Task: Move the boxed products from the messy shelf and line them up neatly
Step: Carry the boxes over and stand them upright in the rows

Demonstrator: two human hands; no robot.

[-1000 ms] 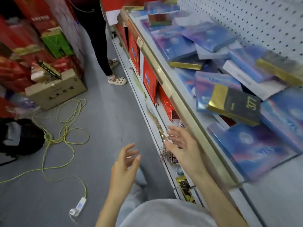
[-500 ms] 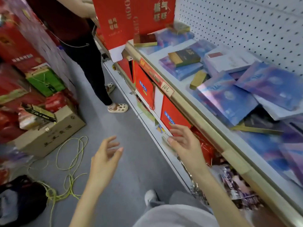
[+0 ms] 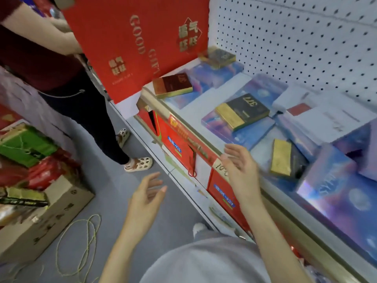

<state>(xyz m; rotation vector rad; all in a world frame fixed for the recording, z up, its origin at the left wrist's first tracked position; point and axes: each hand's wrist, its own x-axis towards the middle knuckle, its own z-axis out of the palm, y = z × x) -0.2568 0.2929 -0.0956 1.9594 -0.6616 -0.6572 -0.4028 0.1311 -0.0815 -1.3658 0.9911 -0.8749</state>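
- Right hand hangs over the gold front rail of the shelf, fingers spread and loose, palm empty, touching no box
- Left hand floats lower, out over the grey floor on the aisle side of the rail, fingers fanned apart, nothing in it
- Behind the rail the boxed products lie every which way: flat, glossy blue-purple boxes with a shimmery foil look, overlapping and skewed
- On top of one sits a slim black-and-gold carton printed "377", tilted across it
- A second carton lies just behind the rail beside the right hand, gold end up, its dark part wedged among the blue boxes
- A maroon-and-gold carton rests at the far end of the rail; its lettering is too blurred to read
- A white flat box with a red patch lies deeper in, near the white pegboard
- Nearest, a large iridescent box shows letters that look like "SYN"
- A handwritten tag on the rail starts "10"
- Red boxes stand under the rail
- A big red bag reading "GOOD GIFT" blocks the far end, held by another person
- Brown cardboard box and yellow cord lie on the floor across the aisle
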